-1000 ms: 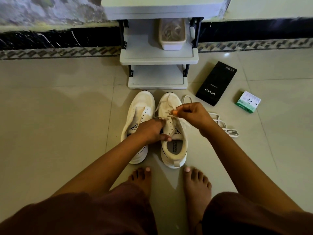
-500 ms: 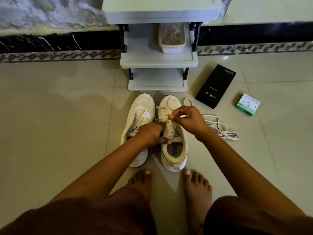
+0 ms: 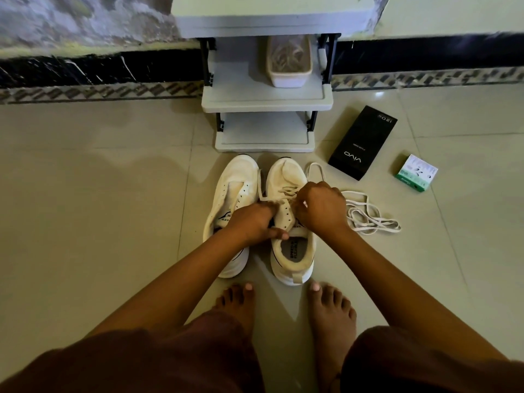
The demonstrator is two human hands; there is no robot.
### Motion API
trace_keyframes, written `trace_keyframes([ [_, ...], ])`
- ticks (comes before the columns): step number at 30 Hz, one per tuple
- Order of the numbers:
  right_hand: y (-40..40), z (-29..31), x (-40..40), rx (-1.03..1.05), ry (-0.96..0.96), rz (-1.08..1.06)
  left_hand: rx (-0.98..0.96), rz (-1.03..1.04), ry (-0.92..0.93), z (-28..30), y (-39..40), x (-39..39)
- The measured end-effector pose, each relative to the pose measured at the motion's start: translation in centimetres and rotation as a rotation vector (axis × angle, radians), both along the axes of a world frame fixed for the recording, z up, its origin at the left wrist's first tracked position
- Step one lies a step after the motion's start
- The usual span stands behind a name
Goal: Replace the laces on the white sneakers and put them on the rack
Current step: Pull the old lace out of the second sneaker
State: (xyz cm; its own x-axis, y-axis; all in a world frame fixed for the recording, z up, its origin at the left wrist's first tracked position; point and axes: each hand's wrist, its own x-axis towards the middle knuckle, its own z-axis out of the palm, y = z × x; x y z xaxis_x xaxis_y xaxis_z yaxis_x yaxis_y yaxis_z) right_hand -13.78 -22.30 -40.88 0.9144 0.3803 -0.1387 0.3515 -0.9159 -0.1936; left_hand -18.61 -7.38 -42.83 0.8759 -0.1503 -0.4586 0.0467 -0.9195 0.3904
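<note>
- Landmark: the grey three-tier plastic shoe rack [image 3: 266,95] against the wall. The pair of white sneakers sits on the beige tiled floor [image 3: 99,208] just in front of its bottom shelf, toes toward the rack, heels toward the person.
- Right-hand white low-top sneaker [image 3: 292,251], padded collar and printed insole showing: long axis runs straight from the person to the rack. Its flat off-white lace [image 3: 286,191] is threaded only through the eyelets nearest the toe; the nearer eyelets are bare.
- Right hand [image 3: 321,207] is over the tongue area, grip curled and apparently pinching the lace end; the fingertips are hidden, so which eyelet it is aimed at cannot be told.
- Left hand [image 3: 252,222] steadies the shoe on its eyelet flap, fingers lying across the upper and thumb at the collar; one strand of lace runs away from its fingers across the gap between the shoes.
- Key relation, as a judgement: the next bare eyelets lie on the person's side of the right grip, so lacing works back along the shoe's axis, away from the rack.
- Left-hand white perforated sneaker [image 3: 229,211] touches its mate and shows no lace.
- Loose flat white lace [image 3: 368,219] is coiled on the floor to the right of the shoes, limp and likely to snag.
- Further right of the rack's base: black rectangular cardboard box [image 3: 363,143] and small green-and-white carton [image 3: 416,173]. A translucent plastic tub [image 3: 289,78] sits on the rack's middle shelf.
</note>
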Motion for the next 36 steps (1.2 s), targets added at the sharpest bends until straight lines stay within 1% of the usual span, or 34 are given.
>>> trace_keyframes([
  [1, -0.2, 0.6, 0.2, 0.162, 0.129, -0.034, 0.009, -0.002, 0.001, 0.0, 0.0, 0.0],
  [2, -0.3, 1.4, 0.3, 0.414, 0.329, -0.060, 0.011, 0.000, 0.002, -0.1, 0.0, 0.1],
  [3, -0.2, 2.6, 0.2, 0.724, 0.559, -0.072, 0.012, 0.002, 0.001, -0.2, 0.0, 0.1],
  [4, -0.1, 3.7, 0.2, 1.012, 0.696, -0.076, 0.016, 0.001, -0.004, -0.2, 0.0, 0.1],
  [5, 0.2, 4.4, 0.3, 1.190, 0.720, -0.075, 0.016, 0.003, -0.012, -0.2, 0.0, 0.0],
  [6, 0.5, 4.9, 0.6, 1.252, 0.667, -0.095, 0.014, 0.008, -0.015, -0.2, 0.0, 0.0],
  [7, 1.0, 5.2, 0.8, 1.250, 0.584, -0.132, 0.010, 0.014, -0.013, -0.2, 0.0, 0.0],
  [9, 1.4, 4.8, 1.6, 1.127, 0.421, -0.240, 0.010, 0.022, -0.006, -0.2, 0.0, -0.1],
  [11, 0.6, 3.5, 2.1, 0.925, 0.424, -0.303, 0.017, 0.019, 0.003, -0.1, 0.0, -0.2],
  [12, -0.1, 2.9, 2.0, 0.793, 0.447, -0.286, 0.014, 0.022, 0.005, 0.0, 0.0, -0.1],
  [14, -1.2, 1.5, 1.4, 0.553, 0.481, -0.179, 0.000, 0.034, 0.006, 0.0, 0.0, -0.1],
  [17, -1.7, 0.1, 0.3, 0.290, 0.524, -0.027, -0.012, 0.051, 0.006, 0.3, -0.2, 0.0],
  [18, -1.6, -0.2, 0.1, 0.248, 0.518, -0.016, -0.019, 0.070, 0.006, 0.3, -0.3, 0.1],
  [22, -2.1, -0.6, -0.1, 0.328, 0.454, -0.068, -0.043, 0.163, -0.007, 0.5, -1.5, 0.3],
  [26, -3.4, -1.2, -0.1, 0.429, 0.461, -0.098, -0.121, 0.344, -0.107, 0.7, -2.0, 0.1],
  [29, -3.5, -1.7, -0.3, 0.388, 0.414, -0.029, -0.196, 0.396, -0.086, 0.7, -1.6, 0.1],
  [30, -3.4, -1.8, -0.6, 0.341, 0.389, 0.010, -0.217, 0.386, -0.077, 0.8, -1.6, 0.1],
  [32, -2.9, -2.3, -1.3, 0.214, 0.354, 0.086, -0.203, 0.308, -0.123, 1.0, -1.6, 0.3],
  [34, -2.7, -2.9, -2.2, 0.099, 0.335, 0.131, -0.123, 0.204, -0.201, 1.3, -1.7, 0.8],
  [36, -3.0, -3.5, -2.7, 0.033, 0.324, 0.155, -0.008, 0.125, -0.201, 1.5, -2.0, 1.5],
])
